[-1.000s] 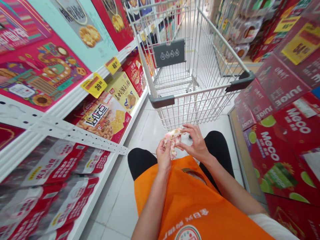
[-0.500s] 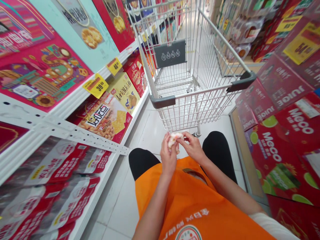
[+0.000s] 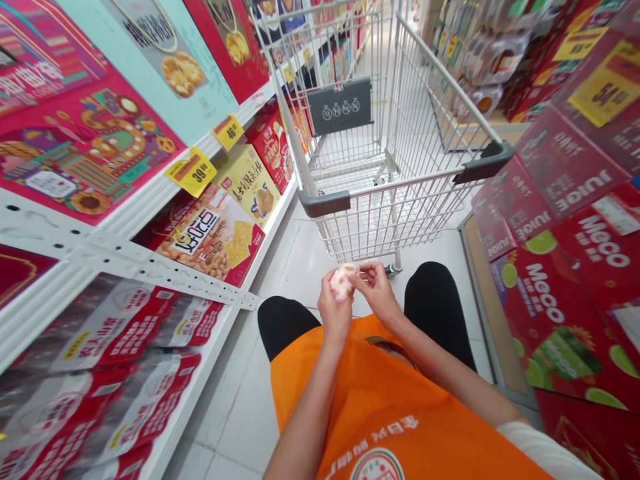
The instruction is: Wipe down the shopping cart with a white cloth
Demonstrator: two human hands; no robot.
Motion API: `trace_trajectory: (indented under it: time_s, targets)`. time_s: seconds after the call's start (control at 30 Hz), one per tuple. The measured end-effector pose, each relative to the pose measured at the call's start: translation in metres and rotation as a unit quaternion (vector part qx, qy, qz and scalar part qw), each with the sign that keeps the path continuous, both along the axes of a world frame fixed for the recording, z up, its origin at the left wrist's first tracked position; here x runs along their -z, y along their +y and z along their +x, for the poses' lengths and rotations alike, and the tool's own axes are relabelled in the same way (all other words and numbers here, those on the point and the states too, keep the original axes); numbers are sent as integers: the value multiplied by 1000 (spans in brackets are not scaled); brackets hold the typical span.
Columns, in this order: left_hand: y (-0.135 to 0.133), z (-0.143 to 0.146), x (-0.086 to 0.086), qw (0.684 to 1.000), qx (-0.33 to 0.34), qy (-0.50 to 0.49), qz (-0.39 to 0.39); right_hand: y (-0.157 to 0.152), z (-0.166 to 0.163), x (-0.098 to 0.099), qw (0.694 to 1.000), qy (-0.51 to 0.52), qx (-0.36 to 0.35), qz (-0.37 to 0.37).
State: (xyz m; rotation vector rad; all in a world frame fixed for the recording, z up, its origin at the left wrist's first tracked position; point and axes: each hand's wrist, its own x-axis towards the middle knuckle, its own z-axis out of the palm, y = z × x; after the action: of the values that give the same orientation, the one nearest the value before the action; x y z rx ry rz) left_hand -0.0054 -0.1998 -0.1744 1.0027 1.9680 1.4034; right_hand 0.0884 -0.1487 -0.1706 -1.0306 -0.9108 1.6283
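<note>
Between my hands is a small, whitish, rounded bundle (image 3: 343, 282) with pink and greenish-brown patches; its exact kind is too small to tell. My left hand (image 3: 334, 310) is closed around its left and lower sides. On the other side, my right hand (image 3: 379, 292) pinches its right edge with thumb and fingertips. Both hands are low over my lap, above the orange apron (image 3: 370, 393) and between my black-clad knees. Just beyond them stands a metal shopping cart (image 3: 395, 207) with grey corner grips, and neither hand touches it.
At the left, shelves (image 3: 185, 383) hold red-labelled packs, snack boxes (image 3: 215, 233) and gift boxes with yellow price tags (image 3: 193, 172). Stacked red drink cartons (image 3: 555, 293) rise close on the right. Pale floor tiles (image 3: 235, 407) run between them.
The bundle has been turned and now shows a rounder, broader face. My left hand has lowered slightly, and the right fingers have shifted along its right edge. The cart stays put.
</note>
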Motion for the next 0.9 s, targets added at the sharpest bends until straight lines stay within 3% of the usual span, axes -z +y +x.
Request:
trace_trajectory:
  time_s: [0.17,0.3,0.37,0.5,0.63,0.8,0.9]
  targets:
    - [-5,1,6,992,45,79,88,8,7,2,997,44,-28,-62]
    - [-12,4,5,973,-53,207,90,13,11,8,997,62,21,-51]
    - [-13,5,2,974,-57,203,79,12,10,8,998,58,29,-27]
    - [-11,7,3,993,43,85,73,4,5,3,999,51,-16,7]
    - [-9,9,5,994,56,-84,37,1,4,1,990,95,-101,-8]
    - [-10,8,-2,962,46,-263,54,4,7,-1,995,57,-80,-10]
    - [-10,6,-6,929,85,-356,55,3,8,-2,976,136,-148,-86]
